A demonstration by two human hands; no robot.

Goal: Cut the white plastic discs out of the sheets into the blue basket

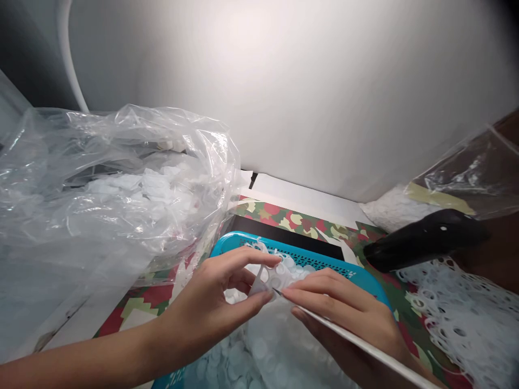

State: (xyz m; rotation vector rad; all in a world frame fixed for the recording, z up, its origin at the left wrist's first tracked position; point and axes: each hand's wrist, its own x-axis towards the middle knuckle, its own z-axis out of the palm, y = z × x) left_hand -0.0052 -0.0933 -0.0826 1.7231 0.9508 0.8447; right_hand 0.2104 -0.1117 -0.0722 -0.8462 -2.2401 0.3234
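Note:
My left hand (219, 297) pinches a small translucent plastic piece with round shapes in it (275, 281) between thumb and fingers. Closed around a slim white tool with a dark pointed tip (344, 328), my right hand (348, 308) brings that tip right up to the piece by my left thumb. Whether the tool is tweezers or a pick, I cannot tell. Both hands are over a blue plastic basket (231, 239) with a perforated rim. Inside it lie many small round translucent pieces (235, 362), partly under a clear plastic sheet or bag.
A large clear plastic bag (121, 216) of white pieces stands at left. To the right lie a black cylindrical object (430, 237), a heap of white rings (474, 324) and another bag of white material (393, 208). A camouflage-patterned cover (284, 213) is under the basket; a white wall (284, 97) rises behind.

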